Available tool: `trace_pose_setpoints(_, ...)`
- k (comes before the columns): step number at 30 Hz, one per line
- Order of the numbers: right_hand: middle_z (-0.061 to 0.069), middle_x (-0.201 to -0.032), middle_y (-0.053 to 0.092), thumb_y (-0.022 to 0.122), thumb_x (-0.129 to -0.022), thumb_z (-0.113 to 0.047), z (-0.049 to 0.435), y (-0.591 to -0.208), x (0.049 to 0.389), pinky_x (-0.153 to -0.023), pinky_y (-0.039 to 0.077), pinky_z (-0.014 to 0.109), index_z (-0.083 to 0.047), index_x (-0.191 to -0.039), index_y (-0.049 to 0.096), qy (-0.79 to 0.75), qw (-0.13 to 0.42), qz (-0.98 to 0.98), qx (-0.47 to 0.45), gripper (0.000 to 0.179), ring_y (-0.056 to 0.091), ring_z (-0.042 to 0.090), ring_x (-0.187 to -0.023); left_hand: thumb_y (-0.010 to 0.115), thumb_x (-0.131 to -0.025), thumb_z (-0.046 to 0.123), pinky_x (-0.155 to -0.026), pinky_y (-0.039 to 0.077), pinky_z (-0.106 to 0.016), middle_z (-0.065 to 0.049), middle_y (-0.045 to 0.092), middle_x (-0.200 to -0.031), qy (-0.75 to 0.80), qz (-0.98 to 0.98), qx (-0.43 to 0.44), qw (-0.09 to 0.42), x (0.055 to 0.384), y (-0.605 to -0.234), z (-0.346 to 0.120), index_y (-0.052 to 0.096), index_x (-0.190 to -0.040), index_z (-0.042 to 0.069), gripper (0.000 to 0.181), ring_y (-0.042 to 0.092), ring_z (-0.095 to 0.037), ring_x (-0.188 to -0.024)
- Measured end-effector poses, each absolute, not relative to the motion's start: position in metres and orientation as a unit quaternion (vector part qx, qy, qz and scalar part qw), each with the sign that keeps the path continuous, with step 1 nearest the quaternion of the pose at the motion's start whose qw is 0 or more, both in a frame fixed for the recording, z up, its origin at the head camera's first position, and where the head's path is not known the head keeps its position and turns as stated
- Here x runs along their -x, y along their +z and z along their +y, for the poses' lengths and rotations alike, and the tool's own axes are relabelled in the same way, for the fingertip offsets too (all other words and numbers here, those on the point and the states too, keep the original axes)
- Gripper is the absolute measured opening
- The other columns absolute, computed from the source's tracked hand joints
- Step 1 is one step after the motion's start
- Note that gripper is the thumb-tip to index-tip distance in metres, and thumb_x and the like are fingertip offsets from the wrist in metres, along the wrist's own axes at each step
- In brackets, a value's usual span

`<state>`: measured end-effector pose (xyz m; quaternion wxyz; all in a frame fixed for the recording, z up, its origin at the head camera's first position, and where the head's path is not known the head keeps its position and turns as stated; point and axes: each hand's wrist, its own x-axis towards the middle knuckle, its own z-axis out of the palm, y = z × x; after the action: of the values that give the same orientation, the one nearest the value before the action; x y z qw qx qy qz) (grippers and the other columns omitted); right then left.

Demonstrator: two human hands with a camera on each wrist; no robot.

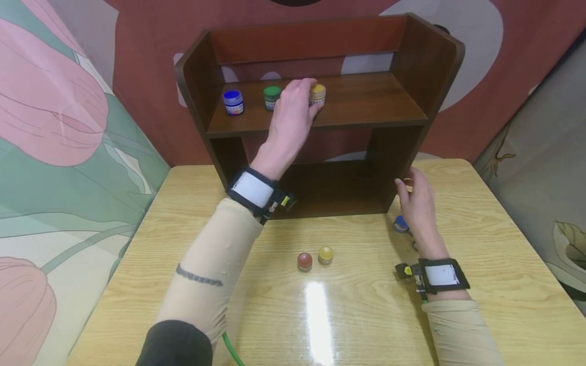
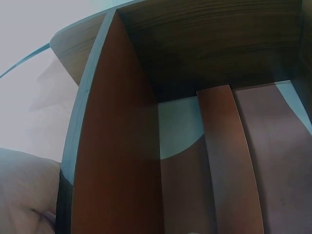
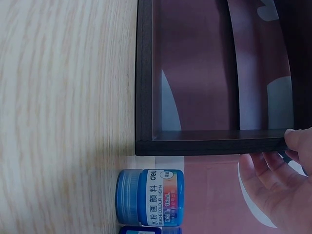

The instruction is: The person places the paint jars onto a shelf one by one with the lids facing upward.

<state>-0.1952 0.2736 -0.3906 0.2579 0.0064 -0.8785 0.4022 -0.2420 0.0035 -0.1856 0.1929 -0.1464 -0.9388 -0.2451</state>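
On the shelf's upper board, my left hand (image 1: 290, 114) grips a small jar of yellow paint (image 1: 318, 94), fingers over its lid and thumb at its near side. The hand hides part of the jar. Just left of that hand stands a green paint jar (image 1: 272, 96), partly covered, and farther left a blue paint jar (image 1: 234, 102). My right hand (image 1: 418, 203) pinches the front edge of the brown wooden shelf's side panel (image 3: 214, 147), thumb on one face and fingers on the other. Below it, another blue paint jar (image 3: 163, 197) rests lid-down on the table.
A red paint jar (image 1: 304, 261) and a second yellow jar (image 1: 325, 255) stand on the wooden table (image 1: 361, 315) in front of the shelf. Another jar (image 3: 141, 230) is cut off beside the blue one. A patterned cloth (image 1: 151, 30) hangs behind the shelf.
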Motion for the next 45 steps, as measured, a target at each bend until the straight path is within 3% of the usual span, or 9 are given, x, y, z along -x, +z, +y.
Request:
trace_pose_setpoints(9, 0.027, -0.127, 0.059, 0.05, -0.104, -0.015, 0.275, -0.393, 0.196, -0.085, 0.058, 0.055, 0.004, -0.135, 0.05, 0.402, 0.258, -0.879, -0.006, 0.036, 0.063, 0.043, -0.113, 0.067, -0.095, 0.025, -0.119, 0.036, -0.025, -0.007, 0.05, -0.151, -0.21, -0.926, 0.191, 0.25, 0.24, -0.189, 0.0, 0.051, -0.143, 0.011, 0.052, 0.048, -0.018, -0.141)
trace_pose_setpoints(12, 0.027, -0.127, 0.059, 0.05, -0.104, -0.016, 0.275, -0.393, 0.196, -0.085, 0.058, 0.054, 0.003, -0.136, 0.049, 0.402, 0.256, -0.879, -0.004, 0.037, 0.063, 0.043, -0.113, 0.066, -0.096, 0.027, -0.118, 0.039, -0.027, -0.005, 0.051, -0.151, -0.2, -0.916, 0.203, 0.282, 0.238, -0.191, -0.002, 0.053, -0.141, 0.013, 0.049, 0.048, -0.018, -0.141)
trace_pose_setpoints(24, 0.027, -0.127, 0.059, 0.05, -0.104, -0.017, 0.273, -0.392, 0.196, -0.084, 0.058, 0.055, 0.004, -0.135, 0.05, 0.402, 0.256, -0.879, -0.007, 0.037, 0.063, 0.042, -0.113, 0.064, -0.098, 0.022, -0.106, 0.051, -0.027, -0.009, 0.071, -0.121, -0.185, -0.817, 0.316, 0.446, 0.219, -0.213, -0.019, 0.068, -0.119, 0.007, 0.026, 0.066, -0.023, -0.116)
trace_pose_setpoints(28, 0.027, -0.127, 0.059, 0.05, -0.104, -0.017, 0.274, -0.392, 0.196, -0.085, 0.058, 0.055, 0.004, -0.135, 0.05, 0.401, 0.256, -0.88, -0.005, 0.037, 0.062, 0.043, -0.113, 0.063, -0.098, 0.022, -0.096, 0.057, -0.029, -0.009, 0.074, -0.111, -0.178, -0.79, 0.365, 0.459, 0.209, -0.224, -0.027, 0.071, -0.113, 0.007, 0.023, 0.069, -0.023, -0.103)
trace_pose_setpoints(32, 0.027, -0.126, 0.059, 0.05, -0.104, -0.017, 0.275, -0.39, 0.196, -0.086, 0.058, 0.055, 0.004, -0.134, 0.05, 0.403, 0.254, -0.879, -0.001, 0.037, 0.062, 0.043, -0.114, 0.067, -0.095, 0.016, -0.093, 0.057, -0.028, -0.008, 0.074, -0.107, -0.177, -0.785, 0.435, 0.404, 0.202, -0.237, -0.037, 0.072, -0.11, 0.006, 0.018, 0.069, -0.021, -0.1)
trace_pose_setpoints(36, 0.027, -0.127, 0.059, 0.05, -0.104, -0.017, 0.276, -0.389, 0.195, -0.087, 0.058, 0.055, 0.004, -0.135, 0.049, 0.404, 0.252, -0.879, 0.003, 0.037, 0.062, 0.043, -0.115, 0.071, -0.093, 0.018, -0.092, 0.058, -0.027, -0.005, 0.073, -0.108, -0.168, -0.803, 0.484, 0.304, 0.193, -0.253, -0.047, 0.071, -0.112, 0.008, 0.022, 0.068, -0.017, -0.1)
trace_pose_setpoints(45, 0.027, -0.129, 0.058, 0.049, -0.105, -0.019, 0.276, -0.386, 0.193, -0.088, 0.057, 0.056, 0.004, -0.136, 0.048, 0.402, 0.249, -0.881, 0.005, 0.039, 0.061, 0.042, -0.116, 0.074, -0.089, 0.043, -0.074, 0.056, -0.024, 0.005, 0.07, -0.1, -0.136, -0.889, 0.433, 0.06, 0.164, -0.294, -0.062, 0.068, -0.116, 0.02, 0.036, 0.066, -0.009, -0.087)
